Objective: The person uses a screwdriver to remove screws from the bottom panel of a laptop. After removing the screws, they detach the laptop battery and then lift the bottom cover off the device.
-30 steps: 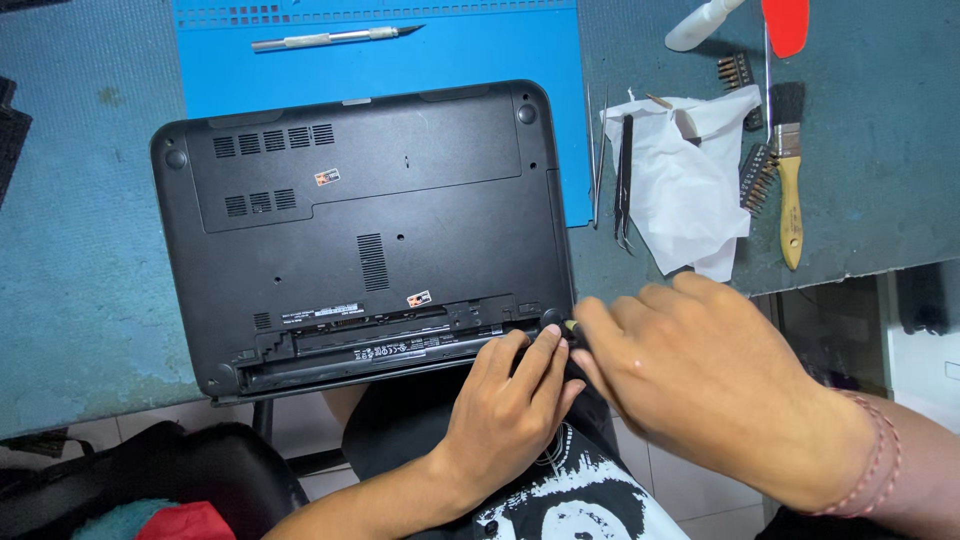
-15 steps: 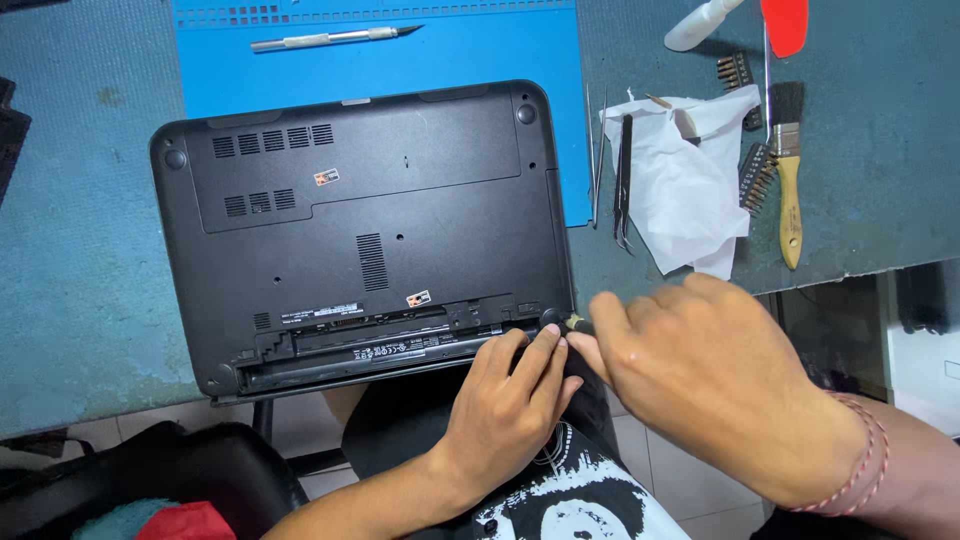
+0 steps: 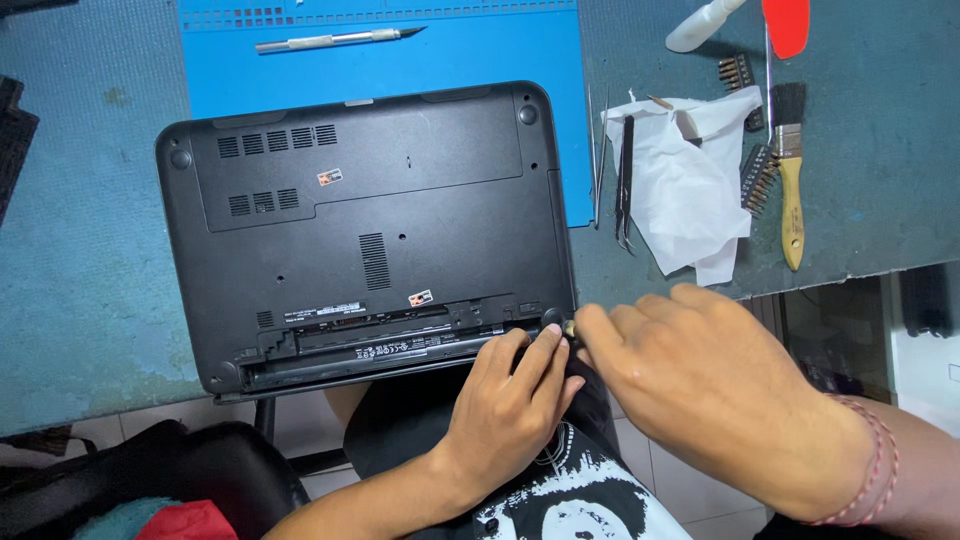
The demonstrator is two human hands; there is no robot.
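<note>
Upturned laptop (image 3: 370, 230) long axis left-right, hinge nearest

- Our left hand (image 3: 510, 400) comes up from the bottom middle of the view, palm down, forearm angled up from the lower left, at the near edge of the worktop.
- Its fingers (image 3: 535, 350) lie straight and close together, tips pointing up and to the right, pressed flat.
- Our right hand (image 3: 700, 385) enters from the lower right, back of the hand upward, wrist bearing a thin red band.
- Its fingers curl to the left, the grip pinched on something small; the tips touch the left hand's fingertips.
</note>
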